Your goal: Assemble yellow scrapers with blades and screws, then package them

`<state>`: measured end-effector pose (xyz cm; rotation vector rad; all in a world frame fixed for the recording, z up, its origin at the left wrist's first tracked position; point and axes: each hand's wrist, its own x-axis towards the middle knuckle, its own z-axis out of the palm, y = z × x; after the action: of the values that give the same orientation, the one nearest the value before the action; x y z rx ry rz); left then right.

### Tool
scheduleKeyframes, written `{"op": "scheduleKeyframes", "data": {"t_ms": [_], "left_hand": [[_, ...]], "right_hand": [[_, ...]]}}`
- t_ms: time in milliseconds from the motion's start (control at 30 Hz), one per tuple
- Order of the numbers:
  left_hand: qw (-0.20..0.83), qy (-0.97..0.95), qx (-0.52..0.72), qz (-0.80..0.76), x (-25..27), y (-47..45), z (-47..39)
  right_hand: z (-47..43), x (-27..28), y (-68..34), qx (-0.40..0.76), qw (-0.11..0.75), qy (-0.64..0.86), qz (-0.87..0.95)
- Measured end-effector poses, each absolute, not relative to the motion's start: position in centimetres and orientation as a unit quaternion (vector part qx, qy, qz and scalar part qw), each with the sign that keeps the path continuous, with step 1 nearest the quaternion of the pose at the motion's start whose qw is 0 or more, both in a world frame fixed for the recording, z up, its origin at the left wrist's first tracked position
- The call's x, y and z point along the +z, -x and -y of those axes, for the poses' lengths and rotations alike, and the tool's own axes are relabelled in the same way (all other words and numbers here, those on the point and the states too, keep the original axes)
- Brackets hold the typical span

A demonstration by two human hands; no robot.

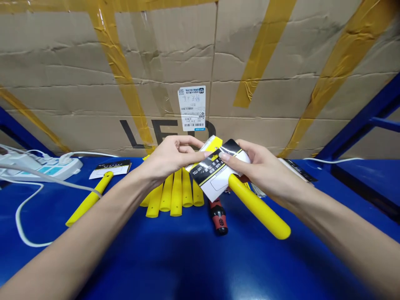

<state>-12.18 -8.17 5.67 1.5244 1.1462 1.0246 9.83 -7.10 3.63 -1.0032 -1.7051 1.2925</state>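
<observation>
In front of me is a folded cardboard packaging card (215,171), black and white on the near face, with yellow and white showing behind. My left hand (176,156) pinches its upper left edge between thumb and fingers. My right hand (254,160) grips the right side, thumb flat on the printed face. From under the card and right hand a yellow plastic handle (261,208) sticks out down to the right; its other end is hidden. Below the card lies a red and black screwdriver handle (219,218). Several yellow hollow handles (176,193) lie side by side behind my left wrist.
At the left, another yellow handle (89,200) with a printed card (110,169) lies near a white power strip (59,168) and loose cables. More cards (298,171) lie at the right. A large taped cardboard box (175,54) stands behind the blue table (193,258).
</observation>
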Motion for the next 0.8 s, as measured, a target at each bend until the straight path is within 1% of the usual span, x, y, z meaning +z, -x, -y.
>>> {"op": "scheduleKeyframes", "data": {"t_ms": [100, 200, 267, 400, 467, 567, 633, 733, 800], "left_hand": [[0.450, -0.620, 0.430, -0.478, 5.6, 12.1, 8.3], [0.469, -0.611, 0.414, -0.485, 5.4, 11.8, 8.3], [0.485, -0.598, 0.430, -0.472, 5.3, 11.8, 8.1], [0.496, -0.533, 0.551, -0.408, 5.6, 12.7, 7.4], [0.520, -0.505, 0.570, -0.387, 5.9, 13.0, 7.4], [0.601, -0.493, 0.508, -0.372, 6.3, 12.6, 8.2], [0.623, -0.516, 0.456, -0.371, 6.2, 12.0, 9.0], [0.596, -0.548, 0.431, -0.398, 6.0, 11.9, 10.1], [0.567, -0.547, 0.445, -0.426, 5.9, 13.1, 10.7]], "right_hand": [[6.9, 4.0, -9.1, 0.551, 0.397, 0.376, 0.630], [6.9, 4.6, -8.4, 0.625, 0.378, 0.349, 0.587], [6.9, 4.9, -8.1, 0.645, 0.378, 0.339, 0.572], [6.2, 5.3, -7.9, 0.642, 0.431, 0.370, 0.515], [5.8, 5.8, -7.9, 0.629, 0.471, 0.389, 0.481], [5.3, 6.9, -7.3, 0.604, 0.531, 0.389, 0.450], [5.1, 7.4, -6.4, 0.590, 0.565, 0.375, 0.439], [4.8, 7.6, -4.4, 0.592, 0.593, 0.349, 0.420], [4.5, 7.2, -2.9, 0.627, 0.569, 0.341, 0.407]]}}
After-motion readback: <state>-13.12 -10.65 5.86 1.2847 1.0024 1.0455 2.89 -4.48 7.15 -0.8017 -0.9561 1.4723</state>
